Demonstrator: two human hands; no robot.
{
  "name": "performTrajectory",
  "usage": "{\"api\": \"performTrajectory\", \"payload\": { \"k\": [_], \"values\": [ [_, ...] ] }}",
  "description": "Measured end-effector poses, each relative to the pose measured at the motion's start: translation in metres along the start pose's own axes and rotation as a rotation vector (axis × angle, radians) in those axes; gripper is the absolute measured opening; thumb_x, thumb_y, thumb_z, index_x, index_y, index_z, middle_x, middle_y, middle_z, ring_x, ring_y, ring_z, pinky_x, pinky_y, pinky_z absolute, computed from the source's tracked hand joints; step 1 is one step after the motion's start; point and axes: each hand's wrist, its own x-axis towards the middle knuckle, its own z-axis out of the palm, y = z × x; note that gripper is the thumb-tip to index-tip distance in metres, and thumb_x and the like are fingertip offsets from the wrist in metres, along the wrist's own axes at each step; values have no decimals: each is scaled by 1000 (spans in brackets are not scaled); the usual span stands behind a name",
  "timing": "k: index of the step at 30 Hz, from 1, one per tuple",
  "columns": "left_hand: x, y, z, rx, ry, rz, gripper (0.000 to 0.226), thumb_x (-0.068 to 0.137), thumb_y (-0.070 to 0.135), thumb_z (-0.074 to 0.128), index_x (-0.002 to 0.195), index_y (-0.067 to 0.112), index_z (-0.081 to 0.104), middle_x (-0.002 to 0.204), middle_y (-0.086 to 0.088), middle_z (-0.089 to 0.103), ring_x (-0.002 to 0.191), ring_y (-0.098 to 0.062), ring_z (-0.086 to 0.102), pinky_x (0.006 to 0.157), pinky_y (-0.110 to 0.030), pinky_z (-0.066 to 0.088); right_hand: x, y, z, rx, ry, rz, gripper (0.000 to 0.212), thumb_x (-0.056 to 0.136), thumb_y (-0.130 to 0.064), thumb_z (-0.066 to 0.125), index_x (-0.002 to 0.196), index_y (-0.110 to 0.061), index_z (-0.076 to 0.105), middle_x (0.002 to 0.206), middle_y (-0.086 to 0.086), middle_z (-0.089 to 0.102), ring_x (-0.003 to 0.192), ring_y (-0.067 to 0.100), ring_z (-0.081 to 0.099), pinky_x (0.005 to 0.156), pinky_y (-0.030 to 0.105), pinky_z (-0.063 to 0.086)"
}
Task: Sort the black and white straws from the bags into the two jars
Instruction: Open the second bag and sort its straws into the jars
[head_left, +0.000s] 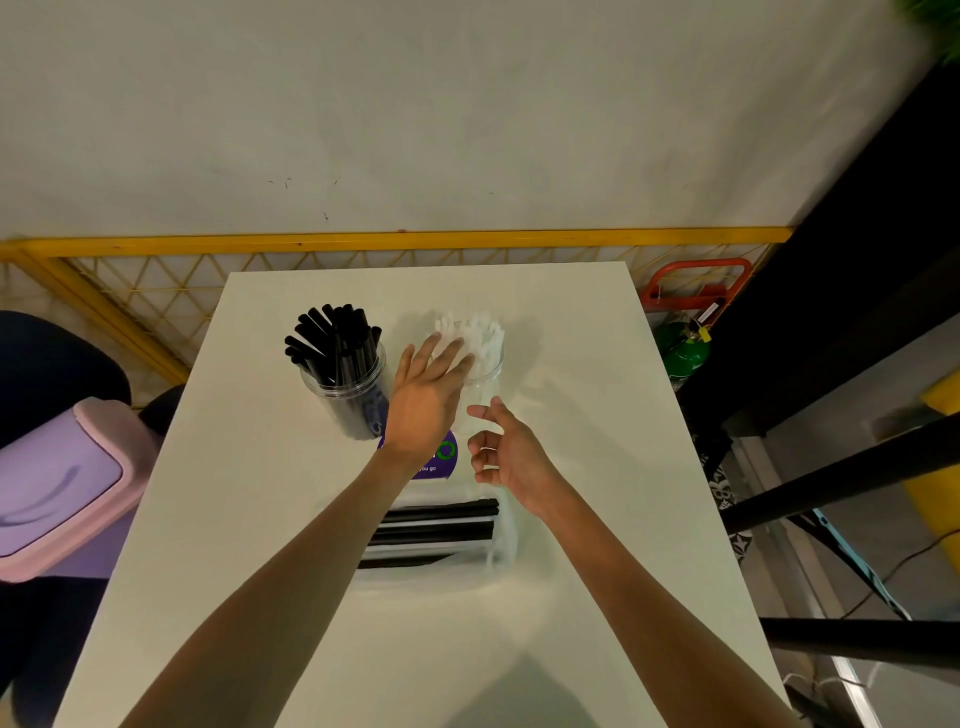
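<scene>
A left hand, fingers straight and slightly spread, rested on white straws in a clear jar, likely settling them. The right hand hovered nearby, loosely curled, empty. Black straws filled a second jar. The bag's purple label read "you go"

You've got one view here, the wide-angle head camera, looking forward and steeply down over the worktop from close above, its far edge toward the yellow fence up top.
</scene>
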Motion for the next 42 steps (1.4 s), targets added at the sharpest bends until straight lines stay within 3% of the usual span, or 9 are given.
{"api": "performTrajectory", "payload": {
  "k": [6,12,16,20,25,29,33,38,42],
  "values": [
    [-2,6,-14,-55,2,-82,38,90,18,38,118,7,62,128,-17,57,118,-39,51,97,-46,42,-1,1,4,-7,-9,-5,35,100,-43,34,113,-19,55,60,0,55,47,9,51,53,24,44],
    [-21,8,-40,-197,126,-173,32,93,19,44,113,6,65,112,-11,65,105,-22,55,89,-36,49,-2,4,21,-31,-32,-7,30,99,-39,39,112,-18,56,63,1,57,52,11,52,54,24,45],
    [-48,2,-54,-280,150,-306,27,93,15,50,113,4,64,107,-12,66,96,-24,61,81,-31,52,-4,11,37,-82,-57,-8,27,97,-34,45,112,-15,54,66,2,57,53,11,54,56,24,47],
    [-77,-8,-57,-292,91,-465,36,94,32,45,110,5,63,105,-11,66,88,-20,61,71,-19,48,-3,24,50,-139,-48,8,22,95,-27,52,110,-11,52,71,5,59,60,15,57,58,26,51],
    [-115,-17,-53,-242,42,-649,22,92,13,53,111,9,62,114,-9,61,104,-22,54,81,-20,40,8,55,59,-520,-59,-139,13,92,-7,55,103,-4,62,80,9,63,71,18,60,71,25,51],
    [-140,-23,-50,-223,-27,-709,11,81,7,63,90,10,69,115,-12,57,108,-27,51,86,-34,45,19,79,55,-1051,-127,-286,21,88,-9,61,106,-1,69,108,10,69,99,20,63,90,27,47],
    [-161,-23,-46,-181,-111,-740,6,77,10,69,82,7,72,120,-16,56,112,-32,51,86,-39,46,30,95,48,-1299,-148,-299,30,85,-10,64,115,-6,65,121,10,64,113,24,57,99,29,43],
    [-177,-26,-43,-165,-282,-898,31,86,13,60,116,14,64,138,-11,41,126,-29,38,100,-40,40,40,97,44,-1472,-148,-343,45,84,-18,67,127,-8,56,130,10,56,119,24,51,102,29,38],
    [-180,-27,-44,-242,-344,-971,45,88,13,58,132,17,49,142,-9,34,125,-29,41,98,-35,43,48,101,45,-1594,-187,-322,60,81,-30,71,133,-13,48,134,8,50,123,23,47,105,35,40]
  ]
}}
